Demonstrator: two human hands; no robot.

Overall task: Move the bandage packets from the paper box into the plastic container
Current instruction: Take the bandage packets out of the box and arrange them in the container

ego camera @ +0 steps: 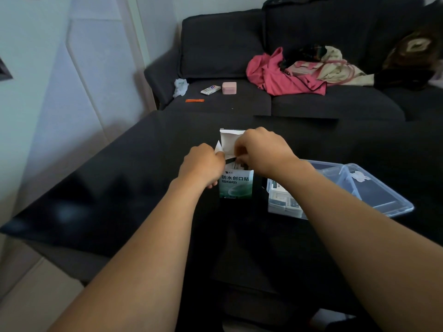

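A green and white paper box (236,185) stands upright on the black table (119,188), its top flap open. My left hand (202,164) grips the box's left side and steadies it. My right hand (261,152) reaches into the box's open top, fingers pinched on bandage packets (236,164) that show at the opening. A clear plastic container (383,197) lies to the right of the box, with several packets (282,200) in its near-left compartment.
Behind the table stands a dark sofa (311,101) with a pink garment (282,75), a small pink case (229,88), a white packet (210,89), an orange strip (194,100) and crumpled tissue (180,87). A pale wall is on the left.
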